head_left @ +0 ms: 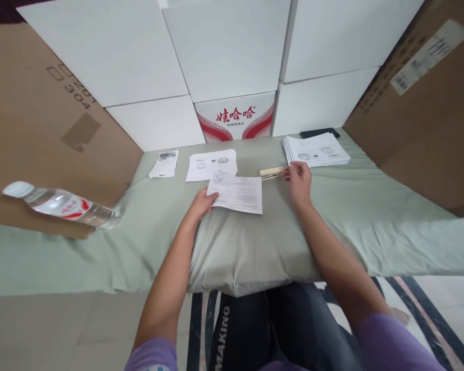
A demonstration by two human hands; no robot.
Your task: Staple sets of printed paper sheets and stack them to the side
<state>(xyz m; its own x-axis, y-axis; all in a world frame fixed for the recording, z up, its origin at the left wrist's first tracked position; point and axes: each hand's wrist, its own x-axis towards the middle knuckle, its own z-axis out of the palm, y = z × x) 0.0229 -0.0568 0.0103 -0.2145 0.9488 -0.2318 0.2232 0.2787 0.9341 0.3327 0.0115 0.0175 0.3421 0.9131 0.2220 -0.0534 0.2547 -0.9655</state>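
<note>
In the head view the left hand (201, 204) lies flat with its fingers on the near-left corner of a printed sheet (237, 193), pinning it to the green cloth (355, 216) rather than clasping it; the hand is spread, holding nothing. The right hand (299, 180) reaches just past the sheet's far-right corner, fingertips touching the end of a cream stapler (271, 172); whether the fingers have closed round it or merely rest on it cannot be told. The stapler lies on the cloth, touching or just beside the sheet's far edge. To do this well, I would judge, the left hand should keep the sheet pressed so it does not slide on the soft padding, while the right takes the stapler squarely by its body, not by the tip. Beyond the right hand lies a stack of papers (317, 150), with a dark phone (319, 133) behind it. Beyond the left hand lies another printed page (212, 165), and farther left a small clear bag (164, 164) with dark metal bits inside. Well to the left of the left hand a plastic water bottle (62, 205) lies on its side, cap on, seemingly near empty. White boxes (232, 46) and brown cartons (42, 129) are closed; their contents cannot be seen.
</note>
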